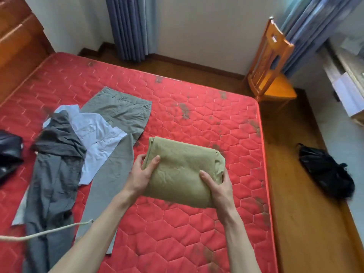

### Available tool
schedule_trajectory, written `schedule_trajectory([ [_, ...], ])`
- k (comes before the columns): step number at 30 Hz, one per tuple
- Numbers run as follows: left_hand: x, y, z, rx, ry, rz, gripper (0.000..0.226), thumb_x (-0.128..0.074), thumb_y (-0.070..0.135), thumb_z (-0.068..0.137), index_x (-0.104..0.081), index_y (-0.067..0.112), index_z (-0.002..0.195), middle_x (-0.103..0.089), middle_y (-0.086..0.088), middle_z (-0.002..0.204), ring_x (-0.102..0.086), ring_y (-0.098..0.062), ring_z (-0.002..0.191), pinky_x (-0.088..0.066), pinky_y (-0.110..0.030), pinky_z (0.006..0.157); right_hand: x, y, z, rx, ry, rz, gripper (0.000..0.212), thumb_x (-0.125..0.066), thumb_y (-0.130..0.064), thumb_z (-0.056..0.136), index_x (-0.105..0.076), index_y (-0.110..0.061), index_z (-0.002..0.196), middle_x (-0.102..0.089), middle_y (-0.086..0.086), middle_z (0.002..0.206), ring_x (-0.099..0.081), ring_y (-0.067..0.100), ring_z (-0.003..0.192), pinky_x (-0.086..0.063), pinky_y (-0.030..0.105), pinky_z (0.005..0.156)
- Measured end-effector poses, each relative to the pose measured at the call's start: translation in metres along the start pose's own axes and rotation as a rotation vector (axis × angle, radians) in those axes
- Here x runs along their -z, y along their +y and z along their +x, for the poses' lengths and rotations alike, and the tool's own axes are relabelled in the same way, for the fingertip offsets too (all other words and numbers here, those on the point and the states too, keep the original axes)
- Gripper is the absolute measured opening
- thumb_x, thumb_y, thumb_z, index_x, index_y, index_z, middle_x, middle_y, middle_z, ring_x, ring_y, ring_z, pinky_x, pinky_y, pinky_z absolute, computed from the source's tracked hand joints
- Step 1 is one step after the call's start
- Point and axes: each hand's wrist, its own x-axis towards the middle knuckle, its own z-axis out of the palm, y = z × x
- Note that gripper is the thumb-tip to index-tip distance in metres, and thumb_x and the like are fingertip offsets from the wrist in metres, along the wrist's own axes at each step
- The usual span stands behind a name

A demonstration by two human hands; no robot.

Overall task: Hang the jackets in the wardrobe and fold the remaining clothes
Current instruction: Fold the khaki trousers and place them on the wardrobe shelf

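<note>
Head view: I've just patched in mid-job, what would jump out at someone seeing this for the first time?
The bright red quilted mattress fills the frame. At its centre both hands, the left hand and the right hand, grip a folded olive-green garment by its two ends. To the left lie unfolded clothes: grey-green trousers, a pale blue shirt and a dark grey garment overlapping it.

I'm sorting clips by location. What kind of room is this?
Most likely a bedroom: a bare red mattress with clothes on it, a wooden chair by blue curtains, and wooden furniture at the left edge.
</note>
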Motion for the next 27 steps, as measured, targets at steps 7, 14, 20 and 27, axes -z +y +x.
schedule_trajectory([
  [7,0.004,0.063,-0.090,-0.173,0.175,0.025,0.053,-0.067,0.049,0.095,-0.054,0.019,0.137,-0.065,0.001,0.124,-0.065,-0.012,0.113,-0.051,-0.024,0.092,0.010,-0.061,-0.067,0.096,-0.016,0.040,0.054,-0.085,-0.022,0.084,-0.063,-0.027,0.133,-0.077,-0.006,0.112,-0.075,0.015,0.101,-0.063,0.033,0.080],
  [14,0.028,0.077,-0.169,-0.187,0.334,-0.078,0.038,-0.067,0.047,0.096,-0.064,0.020,0.124,-0.073,0.002,0.116,-0.070,-0.012,0.107,-0.054,-0.042,0.102,0.005,-0.092,-0.107,0.172,-0.198,0.026,0.051,-0.085,-0.017,0.084,-0.065,-0.026,0.130,-0.078,-0.005,0.109,-0.076,0.014,0.097,-0.062,0.026,0.075],
  [20,0.072,0.068,-0.244,-0.166,0.557,-0.179,0.031,-0.064,0.052,0.097,-0.072,0.027,0.113,-0.078,0.009,0.106,-0.073,-0.009,0.101,-0.057,-0.034,0.094,-0.039,-0.115,-0.142,0.219,-0.437,-0.050,0.047,-0.084,-0.012,0.083,-0.066,-0.023,0.125,-0.079,-0.009,0.101,-0.076,0.008,0.087,-0.057,0.017,0.065],
  [27,0.150,0.048,-0.327,-0.197,0.835,-0.288,0.028,-0.063,0.048,0.099,-0.070,0.024,0.111,-0.076,0.005,0.106,-0.072,-0.009,0.098,-0.057,-0.028,0.086,-0.133,-0.122,-0.203,0.239,-0.690,-0.121,0.039,-0.084,-0.020,0.085,-0.070,-0.028,0.120,-0.079,-0.008,0.100,-0.077,0.014,0.090,-0.063,0.030,0.072],
])
